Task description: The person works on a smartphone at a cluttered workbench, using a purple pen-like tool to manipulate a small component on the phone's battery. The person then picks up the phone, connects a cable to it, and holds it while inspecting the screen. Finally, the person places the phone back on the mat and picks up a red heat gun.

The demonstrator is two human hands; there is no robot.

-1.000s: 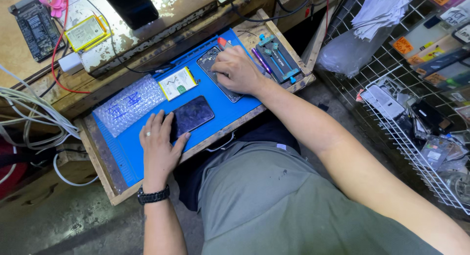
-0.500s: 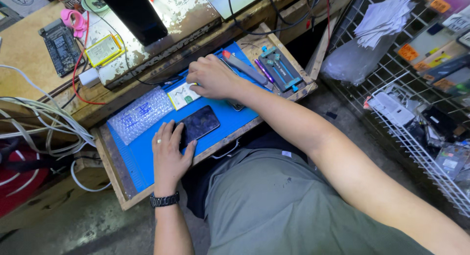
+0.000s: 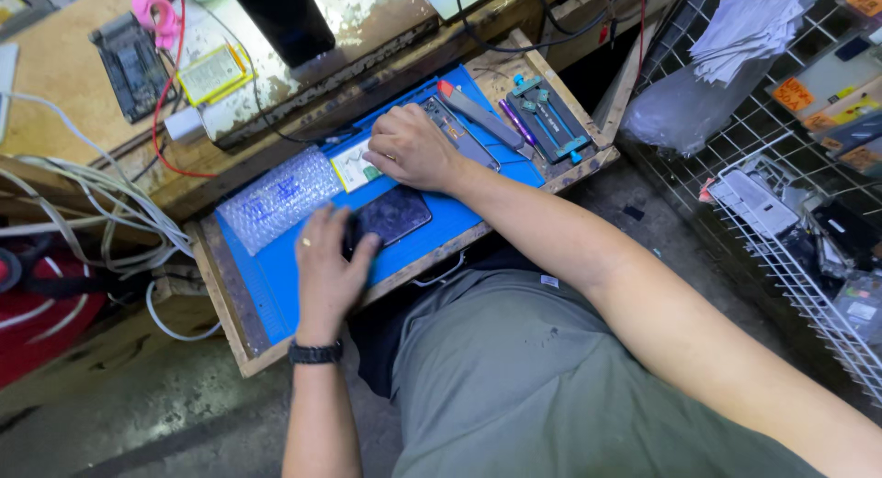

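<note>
While your left hand pins the dark phone with fingers spread, grip its edges, since the glass looks slippery and fragile.

One head-worn camera — looking steeply down, close over the blue mat.

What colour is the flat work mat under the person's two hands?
The flat rubbery work mat is bright blue, seen best in the head view.

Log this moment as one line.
left hand on dark phone | right hand beside opened phone | blue mat
</note>
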